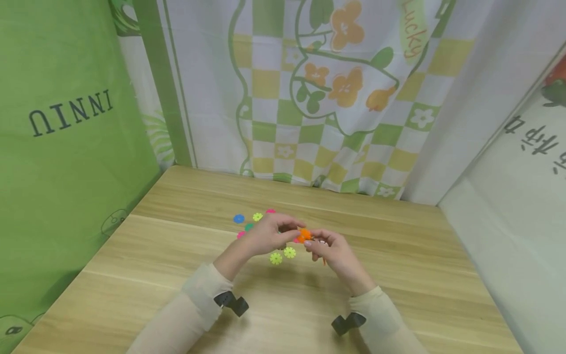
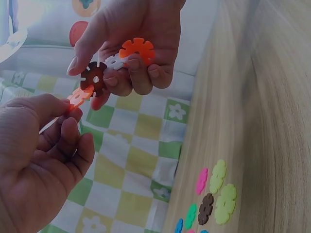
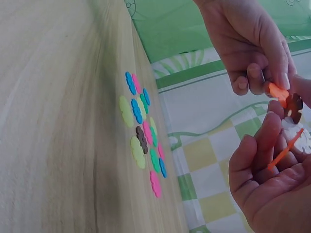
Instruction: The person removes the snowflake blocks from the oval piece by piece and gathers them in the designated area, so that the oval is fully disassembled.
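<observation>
Table (image 1: 398, 275): wood, loose discs (image 1: 283, 254) scattered near hands.
R hand (image 2: 131, 43): fingers curled, gripping linked chain (image 2: 116, 62), held above table.
L hand (image 2: 41, 150): thumb & forefinger pinch orange disc (image 2: 77, 97) at brown end.
Risk: slots misaligned, disc may slip, chain pops apart.

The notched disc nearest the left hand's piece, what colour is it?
Dark brown disc, held by the right hand; clearest in the left wrist view.
</observation>
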Tool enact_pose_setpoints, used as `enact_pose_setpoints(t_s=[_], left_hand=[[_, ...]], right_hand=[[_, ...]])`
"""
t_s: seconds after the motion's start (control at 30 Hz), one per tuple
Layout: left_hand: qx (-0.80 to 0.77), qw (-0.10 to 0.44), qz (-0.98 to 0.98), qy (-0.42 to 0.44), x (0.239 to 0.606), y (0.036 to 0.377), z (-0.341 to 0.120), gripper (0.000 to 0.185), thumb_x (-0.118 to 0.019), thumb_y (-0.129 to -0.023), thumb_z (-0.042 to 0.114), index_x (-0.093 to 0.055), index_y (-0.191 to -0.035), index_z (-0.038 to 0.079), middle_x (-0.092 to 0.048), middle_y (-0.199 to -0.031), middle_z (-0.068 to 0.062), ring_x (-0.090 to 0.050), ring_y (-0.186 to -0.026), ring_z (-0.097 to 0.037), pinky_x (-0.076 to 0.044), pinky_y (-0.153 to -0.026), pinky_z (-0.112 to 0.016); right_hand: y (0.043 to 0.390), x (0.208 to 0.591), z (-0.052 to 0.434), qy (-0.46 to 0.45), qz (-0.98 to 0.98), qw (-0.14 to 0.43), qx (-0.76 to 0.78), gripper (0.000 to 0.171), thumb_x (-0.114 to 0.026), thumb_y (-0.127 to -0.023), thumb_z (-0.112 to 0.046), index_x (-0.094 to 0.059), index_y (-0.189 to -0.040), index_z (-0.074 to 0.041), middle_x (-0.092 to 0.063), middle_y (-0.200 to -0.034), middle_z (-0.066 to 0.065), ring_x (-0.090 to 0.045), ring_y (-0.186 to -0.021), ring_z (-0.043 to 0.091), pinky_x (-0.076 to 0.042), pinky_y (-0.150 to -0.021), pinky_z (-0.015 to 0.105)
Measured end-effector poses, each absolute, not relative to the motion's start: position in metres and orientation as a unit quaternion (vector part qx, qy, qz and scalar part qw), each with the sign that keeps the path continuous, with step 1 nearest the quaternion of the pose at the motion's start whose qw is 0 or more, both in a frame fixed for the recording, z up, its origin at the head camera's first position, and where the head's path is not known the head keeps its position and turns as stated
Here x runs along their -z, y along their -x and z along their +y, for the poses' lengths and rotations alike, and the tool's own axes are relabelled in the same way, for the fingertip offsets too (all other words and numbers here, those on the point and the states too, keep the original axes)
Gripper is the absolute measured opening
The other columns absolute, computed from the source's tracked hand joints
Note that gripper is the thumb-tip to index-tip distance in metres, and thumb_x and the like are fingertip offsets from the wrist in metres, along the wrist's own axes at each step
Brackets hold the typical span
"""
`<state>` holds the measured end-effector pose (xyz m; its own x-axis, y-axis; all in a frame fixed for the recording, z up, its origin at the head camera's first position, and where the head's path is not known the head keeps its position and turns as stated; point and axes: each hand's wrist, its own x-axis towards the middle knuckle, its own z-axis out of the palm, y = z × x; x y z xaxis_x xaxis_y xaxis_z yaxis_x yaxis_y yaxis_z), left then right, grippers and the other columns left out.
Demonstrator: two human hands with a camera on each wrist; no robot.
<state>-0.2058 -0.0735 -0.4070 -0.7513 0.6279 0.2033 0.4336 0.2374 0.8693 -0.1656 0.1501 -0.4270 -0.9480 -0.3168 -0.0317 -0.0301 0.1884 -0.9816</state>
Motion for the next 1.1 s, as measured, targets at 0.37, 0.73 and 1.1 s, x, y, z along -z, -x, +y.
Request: enact_pose_setpoints(t_s=[0.37, 0.73, 1.1], left_hand=[[-0.495, 0.098, 0.778, -0.374, 0.410, 0.207, -0.070, 0.024, -0.060, -0.098, 0.017, -0.068, -0.120, 0.012, -0.069, -0.092, 0.005, -0.063, -0.076, -0.016, -0.054, -0.066, -0.028], [-0.511, 0.126, 0.768, -0.367, 0.411, 0.207, -0.064, 0.019, -0.066, -0.096, 0.019, -0.070, -0.113, 0.014, -0.072, -0.096, -0.002, -0.069, -0.084, -0.018, -0.057, -0.075, -0.031], [-0.483, 0.114, 0.776, -0.390, 0.410, 0.210, -0.060, 0.003, -0.067, -0.095, 0.015, -0.070, -0.097, 0.015, -0.070, -0.079, -0.006, -0.063, -0.069, -0.014, -0.054, -0.065, -0.028]], right_hand=[[0.166, 0.426, 0.155, 0.101, 0.748, 0.105, 0.647, 0.037, -0.073, -0.090, -0.029, -0.066, -0.119, -0.007, -0.062, -0.088, 0.015, -0.057, -0.072, 0.021, -0.044, -0.084, 0.040], [0.166, 0.427, 0.156, 0.108, 0.735, 0.094, 0.663, 0.033, -0.074, -0.090, -0.023, -0.068, -0.115, -0.002, -0.063, -0.090, 0.009, -0.056, -0.073, 0.019, -0.047, -0.076, 0.032], [0.166, 0.427, 0.158, 0.104, 0.734, 0.087, 0.665, 0.030, -0.074, -0.089, -0.019, -0.067, -0.109, 0.003, -0.065, -0.090, 0.009, -0.057, -0.074, 0.020, -0.048, -0.075, 0.031]])
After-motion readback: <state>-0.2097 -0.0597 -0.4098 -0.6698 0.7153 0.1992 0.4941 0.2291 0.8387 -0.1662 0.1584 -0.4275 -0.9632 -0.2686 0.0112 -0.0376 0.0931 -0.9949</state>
